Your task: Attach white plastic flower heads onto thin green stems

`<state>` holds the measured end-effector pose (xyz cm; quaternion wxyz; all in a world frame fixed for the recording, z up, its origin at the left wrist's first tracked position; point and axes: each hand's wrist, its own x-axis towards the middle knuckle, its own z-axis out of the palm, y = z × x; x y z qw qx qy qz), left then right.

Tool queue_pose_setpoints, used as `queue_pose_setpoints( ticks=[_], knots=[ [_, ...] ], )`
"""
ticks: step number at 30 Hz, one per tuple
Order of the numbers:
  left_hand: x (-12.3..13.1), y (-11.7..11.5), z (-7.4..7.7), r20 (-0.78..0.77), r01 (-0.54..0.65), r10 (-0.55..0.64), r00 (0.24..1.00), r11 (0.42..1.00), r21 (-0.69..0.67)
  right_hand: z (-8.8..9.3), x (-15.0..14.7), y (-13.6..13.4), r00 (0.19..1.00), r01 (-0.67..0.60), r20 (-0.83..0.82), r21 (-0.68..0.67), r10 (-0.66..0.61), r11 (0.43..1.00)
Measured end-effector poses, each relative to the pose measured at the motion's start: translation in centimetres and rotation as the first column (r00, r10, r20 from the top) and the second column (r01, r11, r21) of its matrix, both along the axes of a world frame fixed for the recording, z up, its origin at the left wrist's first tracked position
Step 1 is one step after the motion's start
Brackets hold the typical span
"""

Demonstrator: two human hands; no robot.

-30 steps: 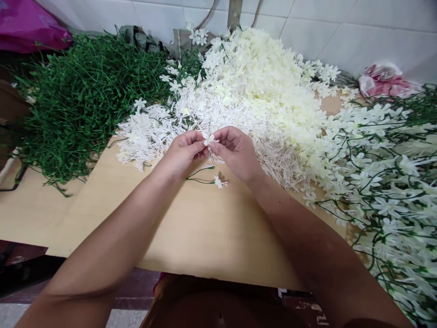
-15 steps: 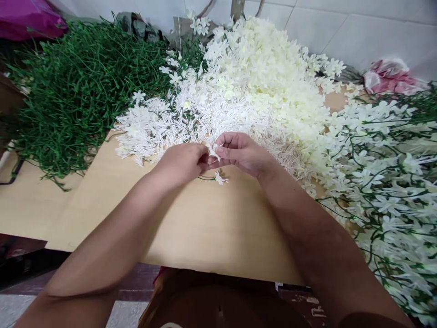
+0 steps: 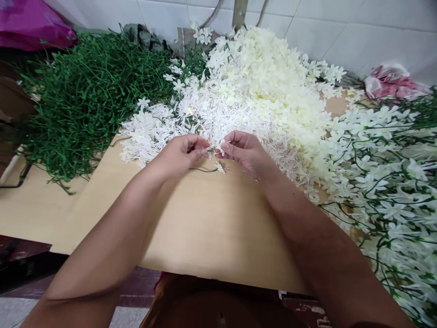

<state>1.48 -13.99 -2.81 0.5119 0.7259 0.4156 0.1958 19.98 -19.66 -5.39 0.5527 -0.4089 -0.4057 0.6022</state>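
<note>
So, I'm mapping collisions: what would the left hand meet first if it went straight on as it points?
The left hand would probably meet the small white petalled artificial flower pinched in the right hand; depth is unclear.

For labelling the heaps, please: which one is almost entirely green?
The stem heap at the left; the middle heap and the right heap show much white or cream.

A magenta bag [image 3: 32, 25] lies near a tiled wall [image 3: 321, 27].

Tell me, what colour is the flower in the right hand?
The flower is white, best seen in the head view.
</note>
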Motion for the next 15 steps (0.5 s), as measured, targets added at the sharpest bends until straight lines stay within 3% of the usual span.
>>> queue_pose_setpoints(
  ticks=[7,15],
  knots=[
    [0.6,-0.1,0.5,0.163,-0.124,0.134,0.977,0.990,-0.071,0.0,-0.1,0.0,0.998,0.002,-0.063,-0.021,-0.003,1.000],
    [1.5,-0.6,1.1,0.177,-0.211,0.246,0.953,0.958,-0.197,-0.3,-0.4,0.1,0.993,0.066,-0.102,-0.002,-0.066,0.998]
  ],
)
